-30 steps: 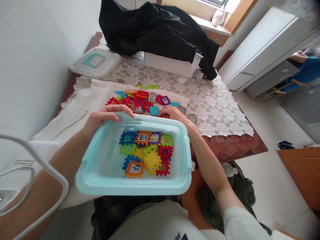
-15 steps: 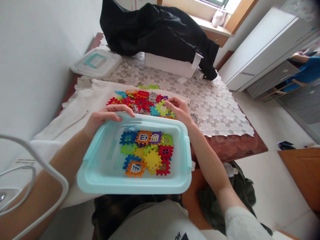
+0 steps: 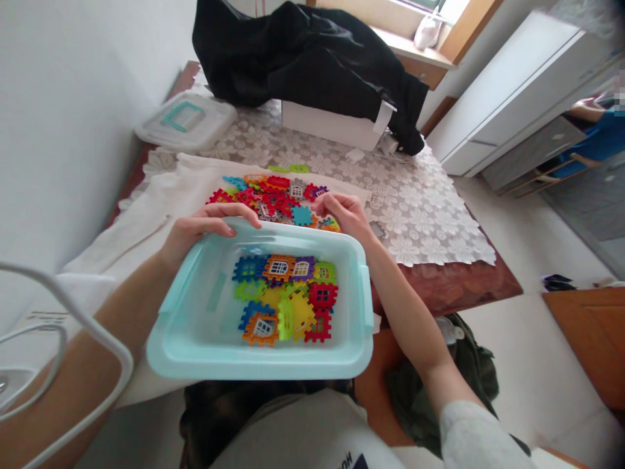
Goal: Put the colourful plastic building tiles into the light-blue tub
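Observation:
My left hand [image 3: 209, 225] grips the far left rim of a light teal plastic storage box [image 3: 195, 365], its fingers over the edge and the thumb side hidden. Several puzzle-like building tiles lie inside the box: a yellow tile [image 3: 305, 312], an orange window tile [image 3: 262, 329], a red tile [image 3: 322, 295] and a tilted lime green tile [image 3: 286, 320]. Just beyond the far rim, my right hand [image 3: 344, 213] hovers by the heap of loose tiles [image 3: 273, 198], its fingers loosely bent with no tile visible in them. A turquoise tile [image 3: 301, 215] lies left of its fingertips.
A clear lid [image 3: 215, 124] lies at the back left of the lace-covered table [image 3: 415, 221]. Black cloth [image 3: 312, 58] covers a white box behind the tiles. A white cable [image 3: 97, 326] loops at lower left. A dark green bag [image 3: 420, 404] stands at right; a person in blue [image 3: 600, 140] is beyond.
The lime green tile has left my right hand and is now tilted in the box, over the yellow tile. My right hand has shifted slightly left. My left hand keeps its hold.

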{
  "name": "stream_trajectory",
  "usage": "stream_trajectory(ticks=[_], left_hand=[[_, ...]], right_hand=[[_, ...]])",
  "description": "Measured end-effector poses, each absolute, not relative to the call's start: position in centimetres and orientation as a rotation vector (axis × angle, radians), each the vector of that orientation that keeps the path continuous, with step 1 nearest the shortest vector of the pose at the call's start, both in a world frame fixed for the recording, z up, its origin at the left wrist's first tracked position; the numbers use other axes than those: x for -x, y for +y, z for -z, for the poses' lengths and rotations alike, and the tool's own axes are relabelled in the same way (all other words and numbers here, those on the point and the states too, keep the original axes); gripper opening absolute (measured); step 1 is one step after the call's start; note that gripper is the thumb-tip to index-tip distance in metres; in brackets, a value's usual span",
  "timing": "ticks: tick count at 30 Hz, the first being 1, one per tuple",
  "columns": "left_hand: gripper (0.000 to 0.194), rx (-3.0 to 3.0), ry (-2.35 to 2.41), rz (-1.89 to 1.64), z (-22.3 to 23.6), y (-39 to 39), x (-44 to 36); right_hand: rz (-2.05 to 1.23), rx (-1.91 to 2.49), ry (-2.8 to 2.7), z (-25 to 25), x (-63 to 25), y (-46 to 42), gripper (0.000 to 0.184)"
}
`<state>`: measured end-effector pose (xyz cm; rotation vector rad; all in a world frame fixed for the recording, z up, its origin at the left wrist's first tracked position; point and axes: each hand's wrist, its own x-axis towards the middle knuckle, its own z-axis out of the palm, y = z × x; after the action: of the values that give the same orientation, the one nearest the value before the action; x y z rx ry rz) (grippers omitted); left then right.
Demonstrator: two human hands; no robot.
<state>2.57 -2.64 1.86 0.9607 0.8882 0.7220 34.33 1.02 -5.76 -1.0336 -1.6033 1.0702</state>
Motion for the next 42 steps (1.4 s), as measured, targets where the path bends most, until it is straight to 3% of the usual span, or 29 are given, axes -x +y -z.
stream_trajectory(ticks=[4,7,13,17,24,31,38,42], left_hand=[[0.022,-0.969,0.868,-0.751,-1.7,-2.6,-2.8],[0.022,-0.972,0.85,-0.751,-1.8,-2.6,-2.8],[0.024,-0.955,0.866,-0.72,-2.1,-2.7,-2.7],[0.023,-0.967,0.866,-0.727,-2.2,-2.8,-2.7],[0.024,-0.989,0.78,-0.727,-0.8,-1.8,-2.4],[0.026,-1.019,0.791,-0.735,-0.1,-0.9,-2.3],[0.027,-1.03,0.754,-0.729,-0.1,-1.1,-2.1],[0.026,-1.035,0.738,-0.713,0.0,-1.0,-1.9]], right_hand=[[-0.733,1.252,-2.042,7.1,-33.9,1.0,0.032],[-0.61,1.319,-2.306,7.4,-33.6,0.8,0.033],[-0.57,1.305,-2.404,7.2,-33.9,1.4,0.015],[-0.548,1.326,-2.394,7.6,-33.9,1.3,0.019],[-0.48,1.429,-2.324,8.3,-34.1,1.1,0.057],[-0.548,1.399,-2.311,7.7,-34.2,1.3,0.045],[-0.604,1.344,-1.887,7.4,-34.1,1.0,0.034],[-0.928,1.136,-1.572,7.0,-34.3,1.5,0.05]])
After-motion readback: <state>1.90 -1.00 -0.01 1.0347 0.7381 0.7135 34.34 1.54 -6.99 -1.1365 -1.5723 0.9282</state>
